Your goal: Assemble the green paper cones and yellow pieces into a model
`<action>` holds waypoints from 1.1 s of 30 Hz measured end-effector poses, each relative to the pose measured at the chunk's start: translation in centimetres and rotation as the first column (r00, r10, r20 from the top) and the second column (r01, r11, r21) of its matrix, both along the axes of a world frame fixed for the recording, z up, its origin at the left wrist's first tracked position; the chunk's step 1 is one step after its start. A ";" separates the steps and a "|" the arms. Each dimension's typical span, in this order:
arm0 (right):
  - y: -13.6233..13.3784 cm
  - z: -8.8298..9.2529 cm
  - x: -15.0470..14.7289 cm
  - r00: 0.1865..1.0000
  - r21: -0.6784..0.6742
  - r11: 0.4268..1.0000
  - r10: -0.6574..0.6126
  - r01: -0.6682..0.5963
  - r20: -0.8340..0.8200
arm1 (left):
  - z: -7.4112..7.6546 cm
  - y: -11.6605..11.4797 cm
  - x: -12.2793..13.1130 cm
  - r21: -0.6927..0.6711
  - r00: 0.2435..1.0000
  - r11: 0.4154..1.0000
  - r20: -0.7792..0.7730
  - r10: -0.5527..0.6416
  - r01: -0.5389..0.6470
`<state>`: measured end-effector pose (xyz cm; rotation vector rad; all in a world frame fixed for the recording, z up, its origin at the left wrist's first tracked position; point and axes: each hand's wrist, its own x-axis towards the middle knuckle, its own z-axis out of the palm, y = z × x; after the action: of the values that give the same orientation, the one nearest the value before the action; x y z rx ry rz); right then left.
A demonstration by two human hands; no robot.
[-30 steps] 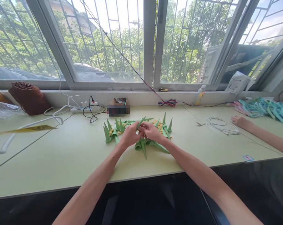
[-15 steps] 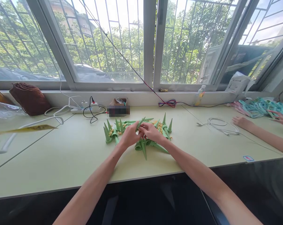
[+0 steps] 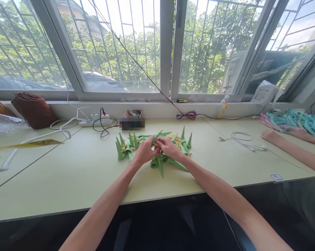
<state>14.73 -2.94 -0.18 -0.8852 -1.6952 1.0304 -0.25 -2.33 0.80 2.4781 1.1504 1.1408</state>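
The left hand (image 3: 144, 153) has its grip closed round a green cone (image 3: 156, 137), and the right hand (image 3: 170, 147) pinches the cone's near end, just above the pile (image 3: 123, 148) on the tabletop (image 3: 68, 167). The work would likely go best with the left hand steady and low while only the right fingertips move.

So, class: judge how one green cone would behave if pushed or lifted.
Probably light: the left hand and right hand hold a cone by fingertips. Tapered, so lying cones likely roll in a curve. Upright cones may topple if knocked.
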 end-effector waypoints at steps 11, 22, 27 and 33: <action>-0.2 0.1 -0.2 0.999 -0.039 0.999 -0.031 0.030 -0.037 | -0.1 0.1 0.0 -0.004 1.000 1.000 -0.002 -0.002 0.002; -0.4 0.6 -0.2 0.998 -0.110 0.994 0.016 -0.023 -0.067 | 0.0 0.0 -0.1 0.002 1.000 1.000 0.019 -0.021 0.021; -0.4 0.5 -0.2 0.995 -0.103 0.994 0.029 -0.038 -0.091 | 0.0 0.0 0.0 0.027 0.999 0.999 0.024 -0.024 0.023; -0.3 0.5 -0.2 0.994 -0.089 0.996 0.023 -0.032 -0.103 | 0.1 -0.1 0.0 0.027 0.999 0.999 0.031 -0.019 0.019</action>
<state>14.51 -3.29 0.28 -0.8540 -1.5895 1.1594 -0.24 -2.45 0.88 2.4758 1.1082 1.1928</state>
